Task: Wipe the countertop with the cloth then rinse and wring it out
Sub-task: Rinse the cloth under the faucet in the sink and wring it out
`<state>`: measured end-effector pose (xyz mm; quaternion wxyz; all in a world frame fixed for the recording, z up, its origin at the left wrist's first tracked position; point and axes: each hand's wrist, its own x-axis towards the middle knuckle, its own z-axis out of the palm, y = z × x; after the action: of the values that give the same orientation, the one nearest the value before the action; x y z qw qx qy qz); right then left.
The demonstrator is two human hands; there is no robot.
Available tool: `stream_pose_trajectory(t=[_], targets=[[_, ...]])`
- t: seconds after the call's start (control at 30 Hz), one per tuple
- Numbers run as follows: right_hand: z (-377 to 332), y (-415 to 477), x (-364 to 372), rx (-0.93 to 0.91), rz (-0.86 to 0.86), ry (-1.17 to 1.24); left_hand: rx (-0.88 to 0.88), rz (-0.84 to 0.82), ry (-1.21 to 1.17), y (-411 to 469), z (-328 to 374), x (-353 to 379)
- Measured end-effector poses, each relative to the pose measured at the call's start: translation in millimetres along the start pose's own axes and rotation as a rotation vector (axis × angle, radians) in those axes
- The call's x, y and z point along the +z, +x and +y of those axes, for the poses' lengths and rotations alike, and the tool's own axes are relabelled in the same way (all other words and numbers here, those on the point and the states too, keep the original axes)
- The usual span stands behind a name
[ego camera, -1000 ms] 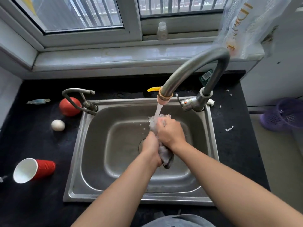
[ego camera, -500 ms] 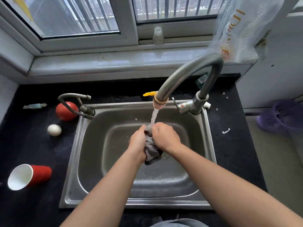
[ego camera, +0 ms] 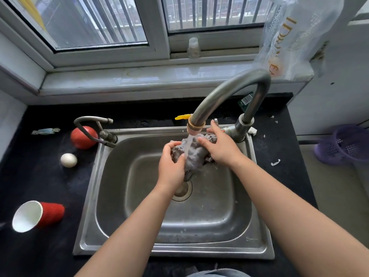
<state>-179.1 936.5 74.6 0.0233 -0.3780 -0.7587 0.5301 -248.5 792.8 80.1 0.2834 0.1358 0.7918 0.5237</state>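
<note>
A wet grey cloth (ego camera: 194,154) is bunched up over the steel sink (ego camera: 103,196), right under the running water from the curved tap (ego camera: 229,90). My left hand (ego camera: 171,166) grips the cloth's left side. My right hand (ego camera: 221,148) holds its right side, fingers spread over the top near the tap's base. The black countertop (ego camera: 40,186) surrounds the sink. Part of the cloth hangs down between my hands toward the drain (ego camera: 182,189).
Left of the sink lie a red paper cup (ego camera: 38,215) on its side, a white egg (ego camera: 68,160), a red ball (ego camera: 83,136) and a small second tap (ego camera: 93,126). A purple basket (ego camera: 345,144) stands on the floor at right. A plastic bag (ego camera: 295,33) hangs above the tap.
My hands have moved apart and the cloth has spread out from a tight twist into a loose bunch under the stream. My right hand has shifted toward the tap's base.
</note>
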Motion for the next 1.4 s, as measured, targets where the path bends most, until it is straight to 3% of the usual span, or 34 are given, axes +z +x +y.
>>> stream_pose_trajectory(t=[0.13,0.27,0.37,0.43,0.5,0.57,0.63,0.7,0.83,1.0,1.1,1.27,1.4], targets=[[-2,2,-7,0.017,0.090,0.166,0.052,0.011,-0.034,-4,1,-2],[0,0,-5,0.036,0.119,0.167,0.069,0.035,-0.080,-4,5,-7],[14,-15,13,0.175,0.083,0.214,-0.140,-0.004,-0.208,-6,6,-6],[24,-28,28,0.279,0.080,0.421,-0.395,-0.108,-0.425,-10,5,-1],[25,-40,33,0.333,0.120,0.654,-0.524,-0.093,-0.443,-13,-2,4],[19,-52,32,0.288,0.092,0.749,-0.572,-0.055,-0.279,-19,-12,6],[7,-66,29,0.156,0.008,0.662,-0.713,-0.197,-0.187,-26,-17,4],[-1,-77,28,0.065,-0.072,0.571,-0.824,-0.321,-0.283,-30,-13,2],[-8,-90,30,0.007,-0.140,0.635,-0.911,-0.247,-0.471,-26,-10,4],[-9,-93,38,0.207,0.073,0.665,-0.679,-0.042,-0.395,-29,-11,4],[-9,-88,39,0.381,0.172,0.799,-0.489,-0.078,-0.381,-36,1,1],[-15,-83,36,0.546,0.123,0.790,-0.117,-0.125,-0.133,-42,15,3],[-18,-84,27,0.513,-0.014,0.866,0.074,-0.206,-0.060,-40,13,1]])
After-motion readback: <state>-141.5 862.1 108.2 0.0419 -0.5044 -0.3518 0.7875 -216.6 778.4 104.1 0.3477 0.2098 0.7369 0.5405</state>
